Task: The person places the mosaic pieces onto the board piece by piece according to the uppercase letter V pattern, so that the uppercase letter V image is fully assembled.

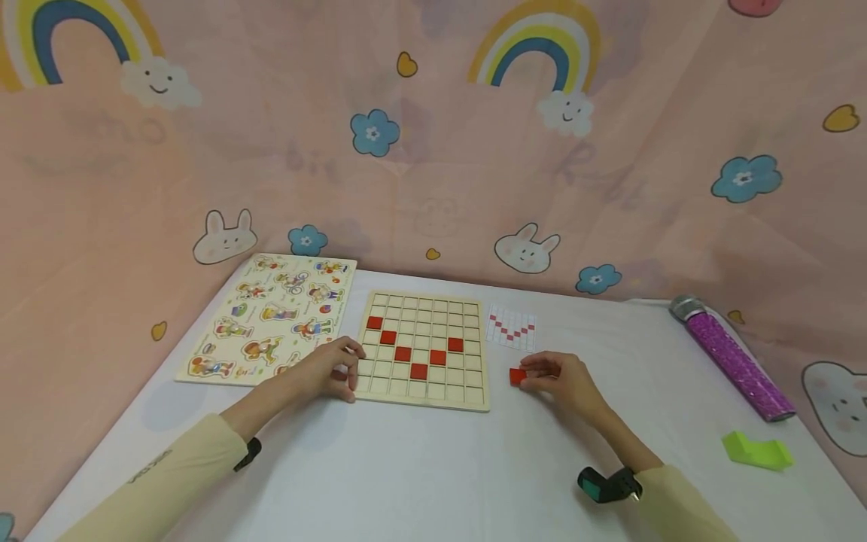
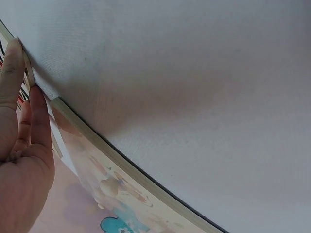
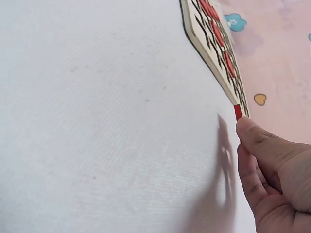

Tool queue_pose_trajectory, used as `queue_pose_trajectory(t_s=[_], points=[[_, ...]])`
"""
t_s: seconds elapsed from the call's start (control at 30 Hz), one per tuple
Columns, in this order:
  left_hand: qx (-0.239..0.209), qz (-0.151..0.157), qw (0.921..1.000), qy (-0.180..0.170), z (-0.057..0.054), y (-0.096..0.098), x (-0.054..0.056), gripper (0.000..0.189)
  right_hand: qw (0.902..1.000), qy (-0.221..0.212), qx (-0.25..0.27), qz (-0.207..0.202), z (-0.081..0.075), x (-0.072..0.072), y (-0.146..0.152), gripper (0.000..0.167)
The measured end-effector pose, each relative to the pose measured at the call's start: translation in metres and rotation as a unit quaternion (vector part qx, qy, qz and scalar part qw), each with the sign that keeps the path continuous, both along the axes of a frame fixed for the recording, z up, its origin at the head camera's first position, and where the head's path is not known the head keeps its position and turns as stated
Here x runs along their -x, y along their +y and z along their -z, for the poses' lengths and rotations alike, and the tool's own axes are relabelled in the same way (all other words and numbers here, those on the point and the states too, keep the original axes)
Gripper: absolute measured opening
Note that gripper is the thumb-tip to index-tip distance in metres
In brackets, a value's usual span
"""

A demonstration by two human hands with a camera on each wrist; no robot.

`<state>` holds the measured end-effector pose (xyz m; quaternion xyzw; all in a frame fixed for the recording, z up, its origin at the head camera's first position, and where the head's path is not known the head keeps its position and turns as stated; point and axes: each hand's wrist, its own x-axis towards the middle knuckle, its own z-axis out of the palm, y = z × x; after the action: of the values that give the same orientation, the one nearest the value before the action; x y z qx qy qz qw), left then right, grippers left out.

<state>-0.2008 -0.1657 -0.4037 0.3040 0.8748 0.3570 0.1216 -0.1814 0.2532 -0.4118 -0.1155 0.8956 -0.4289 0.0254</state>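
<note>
A square wooden grid board (image 1: 425, 350) lies flat on the white table, with several red square tiles (image 1: 418, 371) set in its cells in a V shape. At the board's left edge, my left hand (image 1: 332, 369) grips the rim with curled fingers; the left wrist view shows this hand (image 2: 24, 141) against the edge. Right of the board, my right hand (image 1: 558, 380) pinches a red tile (image 1: 518, 376) between thumb and fingers, above the table. In the right wrist view, the tile (image 3: 237, 112) is held edge-on. Behind that hand lies a pattern card (image 1: 512, 327) printed with a red V.
A wooden picture puzzle (image 1: 271, 312) with figures lies left of the grid board. On the right are a glittery purple microphone (image 1: 734, 361) and a bright green plastic piece (image 1: 757, 452). A pink printed cloth (image 1: 433, 165) hangs behind the table.
</note>
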Motion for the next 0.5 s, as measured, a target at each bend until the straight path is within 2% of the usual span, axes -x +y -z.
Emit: queue_pose_trajectory(t_s=[0.2,0.5], points=[[0.0,-0.001,1.0,-0.002,0.001,0.0,0.0,0.023,0.9997,0.013,-0.005,0.02,-0.007,0.011,0.0,0.031],[0.001,0.0,1.0,0.003,0.002,0.001,0.002,0.023,0.9988,0.022,-0.005,0.043,-0.01,0.028,-0.003,0.033]])
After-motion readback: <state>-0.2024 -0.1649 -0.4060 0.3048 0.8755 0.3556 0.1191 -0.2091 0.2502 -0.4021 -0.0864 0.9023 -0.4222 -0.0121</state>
